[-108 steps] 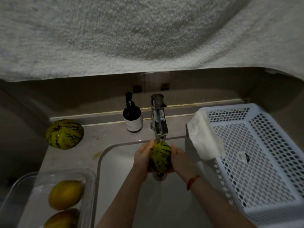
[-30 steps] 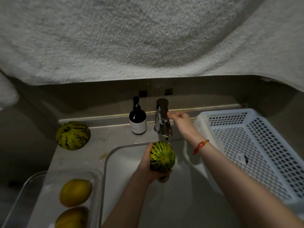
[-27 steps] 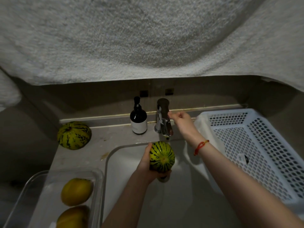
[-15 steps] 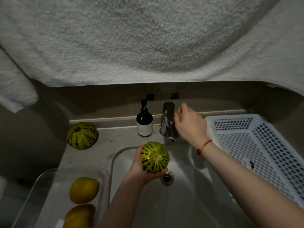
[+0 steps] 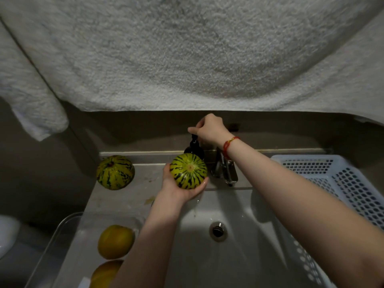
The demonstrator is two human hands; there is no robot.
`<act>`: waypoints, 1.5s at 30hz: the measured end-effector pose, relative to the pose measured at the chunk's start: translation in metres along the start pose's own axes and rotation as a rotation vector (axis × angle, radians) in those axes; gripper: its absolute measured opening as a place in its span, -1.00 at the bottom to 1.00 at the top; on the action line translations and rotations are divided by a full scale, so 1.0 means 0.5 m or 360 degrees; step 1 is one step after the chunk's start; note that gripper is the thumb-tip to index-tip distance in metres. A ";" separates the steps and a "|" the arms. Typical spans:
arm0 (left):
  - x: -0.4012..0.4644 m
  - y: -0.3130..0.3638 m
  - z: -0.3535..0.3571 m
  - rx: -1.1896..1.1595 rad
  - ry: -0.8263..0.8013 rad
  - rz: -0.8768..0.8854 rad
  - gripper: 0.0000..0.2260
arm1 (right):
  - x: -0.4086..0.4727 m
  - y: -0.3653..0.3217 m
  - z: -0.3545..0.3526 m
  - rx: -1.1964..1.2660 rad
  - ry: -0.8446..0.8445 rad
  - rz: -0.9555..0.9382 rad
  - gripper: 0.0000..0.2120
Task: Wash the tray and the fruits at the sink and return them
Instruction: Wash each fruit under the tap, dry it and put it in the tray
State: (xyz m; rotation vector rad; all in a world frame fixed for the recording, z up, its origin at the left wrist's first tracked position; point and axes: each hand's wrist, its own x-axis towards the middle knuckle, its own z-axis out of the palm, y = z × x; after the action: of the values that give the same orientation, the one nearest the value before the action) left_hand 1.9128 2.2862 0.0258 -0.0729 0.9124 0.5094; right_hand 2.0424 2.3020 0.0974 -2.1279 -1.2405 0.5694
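My left hand cups a wet green-and-yellow striped melon from below, over the sink's back left corner. My right hand reaches past the tap and its curled fingers sit on the pump head of the dark soap bottle, which the melon partly hides. A second striped melon lies on the counter at the left. The clear tray at the lower left holds two yellow fruits, the nearer one partly behind my left arm.
The white sink basin with its drain lies below my arms; no water runs from the tap. A white perforated basket stands at the right. A grey towel hangs overhead across the top of the view.
My right hand left the tap handle and moved left to the soap bottle's pump. My left hand carried the striped melon up and back toward the bottle.
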 end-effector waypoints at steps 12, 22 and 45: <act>-0.004 0.015 0.058 -0.0033 0.0085 -0.0130 -0.51 | 0.036 0.026 0.040 0.0332 0.0039 0.0282 -0.73; -0.012 0.019 0.079 0.0024 0.0128 -0.0124 -0.46 | 0.040 0.031 0.046 0.0375 0.0011 0.0297 -0.74; -0.015 0.015 0.074 0.0114 0.0005 -0.0067 -0.49 | 0.032 0.039 0.055 0.0303 0.0106 0.0225 -0.77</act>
State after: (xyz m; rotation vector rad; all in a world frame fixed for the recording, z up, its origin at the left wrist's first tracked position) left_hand 1.9329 2.2999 0.0556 -0.0274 0.9296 0.4373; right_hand 2.0447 2.3167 0.0631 -2.0667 -0.9651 0.6452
